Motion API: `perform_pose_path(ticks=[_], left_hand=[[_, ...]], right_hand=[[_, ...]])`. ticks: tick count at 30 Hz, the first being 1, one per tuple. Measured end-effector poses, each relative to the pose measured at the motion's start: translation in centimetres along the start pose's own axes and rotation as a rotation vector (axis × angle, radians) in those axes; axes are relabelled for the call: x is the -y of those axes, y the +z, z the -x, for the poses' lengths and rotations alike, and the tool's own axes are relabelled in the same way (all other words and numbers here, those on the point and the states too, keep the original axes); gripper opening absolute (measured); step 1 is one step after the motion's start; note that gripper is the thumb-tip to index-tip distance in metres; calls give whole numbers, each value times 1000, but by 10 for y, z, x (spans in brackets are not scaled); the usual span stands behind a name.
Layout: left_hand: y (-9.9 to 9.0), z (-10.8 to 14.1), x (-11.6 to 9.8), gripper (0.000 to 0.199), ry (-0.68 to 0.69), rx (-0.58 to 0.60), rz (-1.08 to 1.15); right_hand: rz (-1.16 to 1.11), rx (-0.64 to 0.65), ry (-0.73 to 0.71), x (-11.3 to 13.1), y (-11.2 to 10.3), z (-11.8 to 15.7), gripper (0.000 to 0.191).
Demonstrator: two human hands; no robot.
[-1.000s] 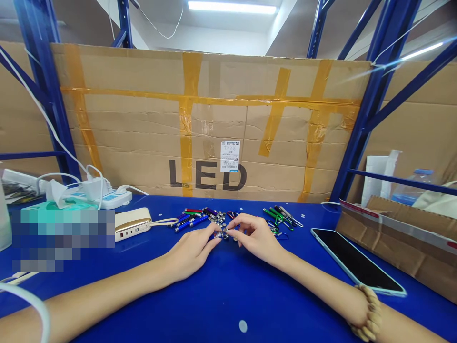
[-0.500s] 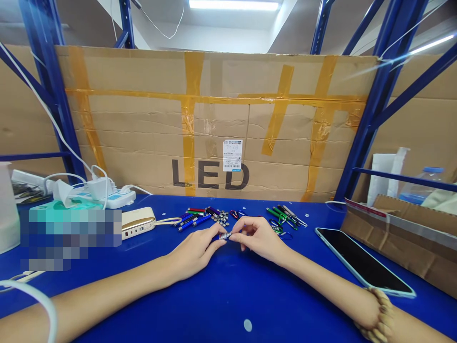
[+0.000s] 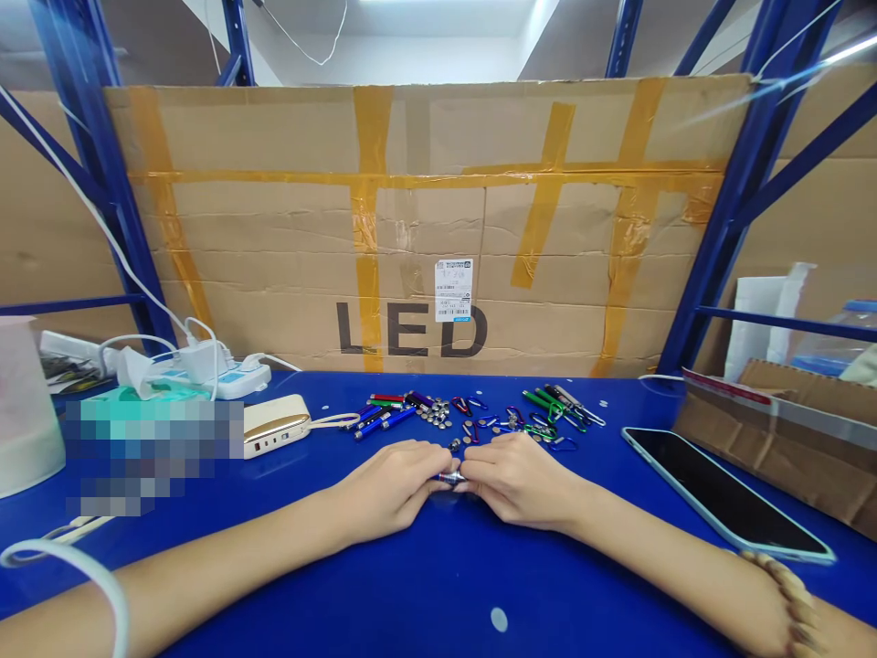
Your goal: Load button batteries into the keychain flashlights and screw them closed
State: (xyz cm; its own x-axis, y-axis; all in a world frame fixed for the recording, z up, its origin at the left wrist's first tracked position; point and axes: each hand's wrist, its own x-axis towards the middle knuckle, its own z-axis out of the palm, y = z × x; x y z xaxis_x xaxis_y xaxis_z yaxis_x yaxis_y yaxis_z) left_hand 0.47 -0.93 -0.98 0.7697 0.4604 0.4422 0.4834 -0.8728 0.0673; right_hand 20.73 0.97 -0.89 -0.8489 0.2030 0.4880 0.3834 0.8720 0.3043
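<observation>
Between the fingertips of both hands is a small blue and silver penlight (image 3: 450,476), mostly covered, with only its silver middle showing. My left hand (image 3: 401,482) is closed on its left end. On the other end, my right hand (image 3: 524,482) is closed with curled fingers. Just behind the hands lies a small dark metal piece (image 3: 455,445). Farther back sit several blue penlight tubes (image 3: 384,420), a heap of silver button cells (image 3: 435,413) and several coloured carabiner clips (image 3: 507,420). Green tubes (image 3: 544,400) with clips lie at the right.
A white and gold power bank (image 3: 278,426) with a strap lies left, near a power strip (image 3: 247,376) with cables and a white tub (image 3: 27,411). On the right are a phone (image 3: 726,493) and an open cardboard box (image 3: 774,439). A taped carton (image 3: 301,247) stands behind.
My right hand has gone from a fingertip pinch to fingers curled round the penlight's end. Both hands sit slightly lower, and more clips show behind them. The view has shifted a little.
</observation>
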Motion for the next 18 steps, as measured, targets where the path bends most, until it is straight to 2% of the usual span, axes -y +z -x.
perform_pose_path(ticks=[5,10,14,18], left_hand=[[-1,0,-1,18,-39,-32,11],[-5,-4,-6,16,-270,23,295],[-4,-6,-6,19,-360,39,364],[-2,-6,-4,21,-411,-5,324]], right_hand=[[-351,-7,226,6,-1,-1,29],[-744,5,509,5,0,-9,36],[-829,-11,567,0,4,-11,39],[-707,-106,591,-10,6,-7,34]])
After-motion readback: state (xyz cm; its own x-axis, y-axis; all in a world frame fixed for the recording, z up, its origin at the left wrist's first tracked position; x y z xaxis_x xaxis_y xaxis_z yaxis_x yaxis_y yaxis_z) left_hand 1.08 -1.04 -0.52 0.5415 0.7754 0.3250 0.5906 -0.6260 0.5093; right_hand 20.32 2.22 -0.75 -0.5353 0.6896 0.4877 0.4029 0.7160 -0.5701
